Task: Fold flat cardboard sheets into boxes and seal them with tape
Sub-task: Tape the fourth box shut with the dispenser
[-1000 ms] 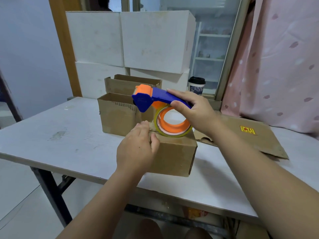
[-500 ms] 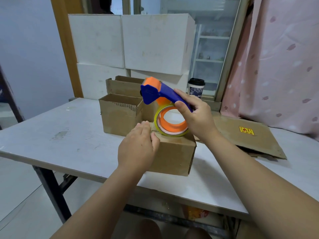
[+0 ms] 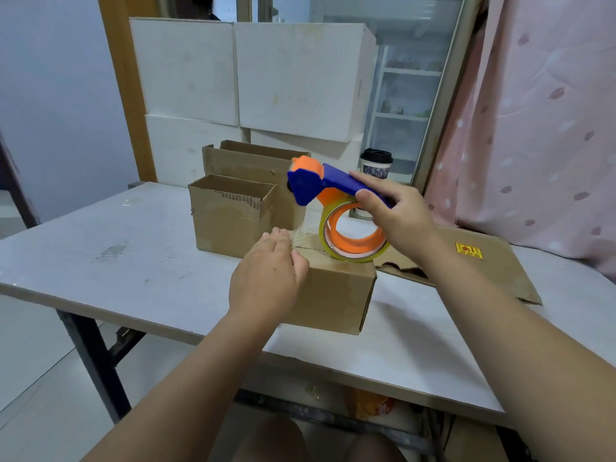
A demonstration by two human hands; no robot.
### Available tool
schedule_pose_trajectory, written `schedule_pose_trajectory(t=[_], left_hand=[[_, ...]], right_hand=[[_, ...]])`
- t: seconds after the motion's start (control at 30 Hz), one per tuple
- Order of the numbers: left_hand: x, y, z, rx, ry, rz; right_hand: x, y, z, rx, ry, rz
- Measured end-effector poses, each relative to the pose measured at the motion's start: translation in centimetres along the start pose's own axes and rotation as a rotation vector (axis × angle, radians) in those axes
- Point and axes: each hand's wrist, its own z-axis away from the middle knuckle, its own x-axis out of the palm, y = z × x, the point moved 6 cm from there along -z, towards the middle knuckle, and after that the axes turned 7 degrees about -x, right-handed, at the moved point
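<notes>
A closed brown cardboard box [image 3: 336,295] sits near the table's front edge. My right hand [image 3: 396,216] grips the blue handle of a blue and orange tape dispenser [image 3: 320,186], whose clear tape roll [image 3: 353,235] rests on the box top. A strip of clear tape [image 3: 300,231] stretches from the dispenser head down to my left hand [image 3: 266,278], which pinches the tape end at the box's near left top corner. Flat cardboard sheets [image 3: 480,261] lie on the table to the right.
Two open brown boxes [image 3: 230,218] [image 3: 246,161] stand behind the closed one. White boxes [image 3: 293,78] are stacked at the back, with a lidded paper cup [image 3: 376,163] beside them. A pink curtain [image 3: 540,128] hangs on the right. The white table [image 3: 100,261] extends left.
My right hand has tilted and drawn the dispenser to the right along the box top, pulling out a strip of tape. My left hand stays at the box corner.
</notes>
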Motion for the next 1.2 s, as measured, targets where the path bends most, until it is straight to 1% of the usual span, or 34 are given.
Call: schedule_pose_trajectory(t=[0.07,0.13,0.23,0.33,0.5,0.67,0.77,0.87,1.03,1.1,1.2], left_hand=[[0.0,0.1,0.0,-0.002,-0.001,0.003],[0.0,0.1,0.2,-0.004,0.002,0.001],[-0.3,0.0,0.1,0.003,0.019,0.006],[-0.3,0.0,0.2,0.000,0.023,0.010],[-0.3,0.0,0.2,-0.006,0.027,-0.021],[-0.2,-0.1,0.2,0.002,0.038,-0.018],[-0.2,-0.1,0.0,0.011,0.053,-0.009],[0.0,0.2,0.1,0.008,0.058,0.012],[0.1,0.2,0.2,0.001,0.046,0.016],[0.1,0.2,0.3,0.000,0.042,0.019],[-0.1,0.2,0.3,-0.027,0.043,0.011]], right_hand=[[0.1,0.4,0.8,0.026,0.096,-0.099],[0.1,0.5,1.2,0.033,0.129,-0.130],[-0.1,0.2,0.7,0.035,0.071,-0.092],[-0.2,0.3,0.1,0.005,0.002,0.014],[-0.2,-0.3,-0.3,-0.042,-0.068,0.132],[-1.0,-0.6,-0.6,-0.049,-0.109,0.166],[-2.3,0.0,-0.1,-0.017,-0.097,0.120],[-2.9,0.7,0.6,-0.001,-0.024,0.052],[-2.4,1.3,2.5,0.038,0.231,-0.107],[-2.4,1.5,2.8,0.044,0.242,-0.126],[-3.0,1.4,2.5,0.051,0.180,-0.119]])
